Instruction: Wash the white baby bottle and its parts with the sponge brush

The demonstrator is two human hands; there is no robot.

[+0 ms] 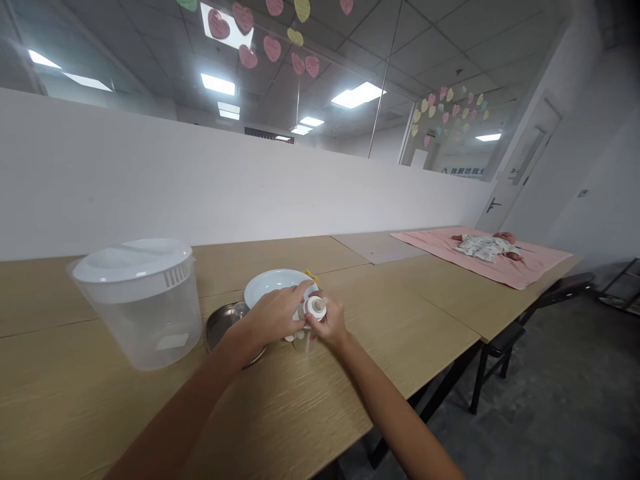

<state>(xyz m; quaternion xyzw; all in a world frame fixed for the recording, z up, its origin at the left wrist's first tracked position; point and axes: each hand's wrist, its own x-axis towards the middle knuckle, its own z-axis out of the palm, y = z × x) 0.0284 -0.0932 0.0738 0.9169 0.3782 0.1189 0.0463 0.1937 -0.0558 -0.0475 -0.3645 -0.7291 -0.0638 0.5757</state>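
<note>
A small bottle (316, 307) with a white ring collar and a pale nipple-like top is between my two hands, above the wooden table. My left hand (276, 313) has its fingers wrapped round its left side. On the other side my right hand (329, 321) grips the collar with thumb and fingers. Below them stands a clear container (304, 343) with small red marks, partly hidden. Behind my left hand lies a white oval dish (270, 281), and a round metal tray (216, 328) is partly under my left forearm. Something yellow (313, 277) shows behind the hands.
A large clear bucket with a white lid (145, 313) stands at the left on the table (400, 320). At the far right a doll (485, 247) lies on a pink cloth (530, 267). A black chair (505, 339) stands beside the table's right edge.
</note>
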